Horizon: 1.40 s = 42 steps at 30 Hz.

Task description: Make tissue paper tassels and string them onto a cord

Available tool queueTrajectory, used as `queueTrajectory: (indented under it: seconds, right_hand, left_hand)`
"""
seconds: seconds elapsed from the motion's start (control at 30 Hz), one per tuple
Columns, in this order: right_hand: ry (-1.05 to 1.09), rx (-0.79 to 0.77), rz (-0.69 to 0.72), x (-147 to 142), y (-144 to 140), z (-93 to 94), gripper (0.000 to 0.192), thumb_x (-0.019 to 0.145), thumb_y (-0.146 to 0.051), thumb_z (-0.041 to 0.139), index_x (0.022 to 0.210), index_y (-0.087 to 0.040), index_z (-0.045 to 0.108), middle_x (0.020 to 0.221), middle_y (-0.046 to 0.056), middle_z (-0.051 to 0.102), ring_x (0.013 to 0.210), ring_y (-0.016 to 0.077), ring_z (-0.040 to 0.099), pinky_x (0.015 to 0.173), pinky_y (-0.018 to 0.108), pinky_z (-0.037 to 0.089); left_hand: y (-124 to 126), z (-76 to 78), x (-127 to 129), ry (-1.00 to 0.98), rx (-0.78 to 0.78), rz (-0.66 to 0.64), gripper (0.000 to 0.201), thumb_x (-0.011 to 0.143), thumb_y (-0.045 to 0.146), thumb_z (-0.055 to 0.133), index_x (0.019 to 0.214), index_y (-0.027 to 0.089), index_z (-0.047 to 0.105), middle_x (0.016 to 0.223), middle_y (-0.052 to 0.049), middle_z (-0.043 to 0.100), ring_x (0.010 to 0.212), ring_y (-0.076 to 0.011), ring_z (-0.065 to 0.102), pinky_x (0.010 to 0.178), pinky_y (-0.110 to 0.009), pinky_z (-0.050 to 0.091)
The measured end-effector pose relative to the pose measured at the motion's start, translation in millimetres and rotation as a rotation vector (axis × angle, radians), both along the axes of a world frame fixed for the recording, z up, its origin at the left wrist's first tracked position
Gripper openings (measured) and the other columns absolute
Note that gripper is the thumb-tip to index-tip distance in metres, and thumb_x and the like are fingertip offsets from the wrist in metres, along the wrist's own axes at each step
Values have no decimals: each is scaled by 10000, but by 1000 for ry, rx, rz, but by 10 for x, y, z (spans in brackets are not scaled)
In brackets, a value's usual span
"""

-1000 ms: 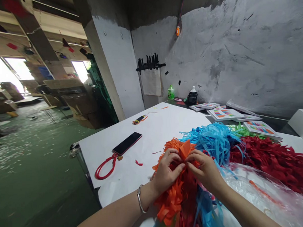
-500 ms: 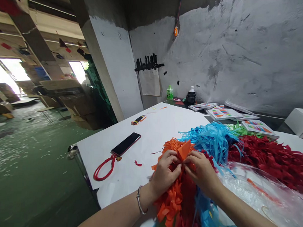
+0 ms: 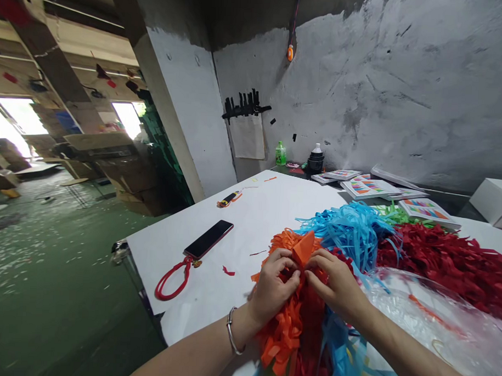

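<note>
Orange fringed tissue paper (image 3: 285, 321) lies in front of me, over dark red fringe. My left hand (image 3: 274, 282) has thumb and fingers pinched on the orange paper, with a silver bracelet on the wrist. Close on its right, my right hand (image 3: 334, 278) pinches the same piece with curled fingers. A pointed orange paper flap (image 3: 304, 248) stands up between the two hands. Exactly what the fingertips grip is partly hidden. Light blue paper fringe (image 3: 352, 227) piles up just beyond my right hand, and more blue strips lie below it.
On the white table (image 3: 215, 280) lie a phone (image 3: 209, 238) with a red strap and small snips (image 3: 229, 199). Dark red fringe (image 3: 438, 260) and a clear plastic bag (image 3: 427, 326) are on the right. Printed booklets (image 3: 370, 186), a green bottle (image 3: 281, 153) and a white box (image 3: 495, 202) stand by the wall.
My right hand's fingers have shifted slightly on the orange paper, with the thumb a little further from the left thumb. The left hand stays in place.
</note>
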State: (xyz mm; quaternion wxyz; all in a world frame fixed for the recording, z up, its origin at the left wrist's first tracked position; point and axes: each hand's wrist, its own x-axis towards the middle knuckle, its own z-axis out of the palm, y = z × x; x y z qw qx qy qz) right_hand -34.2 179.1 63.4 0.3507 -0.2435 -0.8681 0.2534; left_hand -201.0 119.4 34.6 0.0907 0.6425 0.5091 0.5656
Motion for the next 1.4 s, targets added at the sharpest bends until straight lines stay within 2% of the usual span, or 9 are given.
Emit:
queueTrajectory:
  seconds: [0.33,0.77,0.97,1.17,1.23,1.3,1.4]
  right_hand:
    - [31,-77,36,-13,6,21,143,865,-152,531,759,-207,608,857,33,626,799,174,610,741,306,463]
    - [72,-92,7,-16,44,-31,118,796,-146,494,706,-221,507,772,6,599,714,155,575,682,277,463]
    - [84,-25,-94,23,84,-13,113,773,-131,483,710,-225,485,763,-2,582,712,158,556,682,285,437]
    - [70,105,-252,124,174,5,112,813,-154,489,730,-229,476,808,32,583,786,215,560,768,381,407]
    - [54,150,-260,125,140,0,91,825,-162,493,767,-231,481,823,37,588,788,221,561,778,397,408]
    - [45,197,-243,105,68,-2,64,836,-187,519,885,-228,509,925,62,618,880,244,582,832,419,419]
    - [36,263,-216,54,-49,2,312,847,-236,576,1146,-212,490,1176,125,617,1113,294,561,951,461,403]
  left_hand:
    - [3,4,3,0,3,-11,115,816,120,596,727,192,586,918,-56,601,889,-194,613,796,-314,516]
    - [-7,21,13,4,2,-26,117,807,113,597,727,198,589,898,-45,605,860,-184,613,773,-298,516]
    - [6,19,-4,15,-1,-8,109,809,113,588,740,197,579,905,-50,604,867,-189,611,769,-304,510]
    - [28,-16,-20,22,5,-14,108,802,100,564,773,205,563,934,-53,618,894,-195,612,810,-327,512]
    - [25,-23,-12,24,4,-23,112,809,103,562,765,206,552,934,-51,617,896,-194,613,810,-323,513]
    - [18,-25,-4,28,5,-27,124,813,101,563,752,207,541,926,-46,614,897,-192,612,810,-316,511]
    - [8,-24,3,34,9,-30,126,816,96,564,761,208,547,929,-43,611,894,-188,609,803,-305,509]
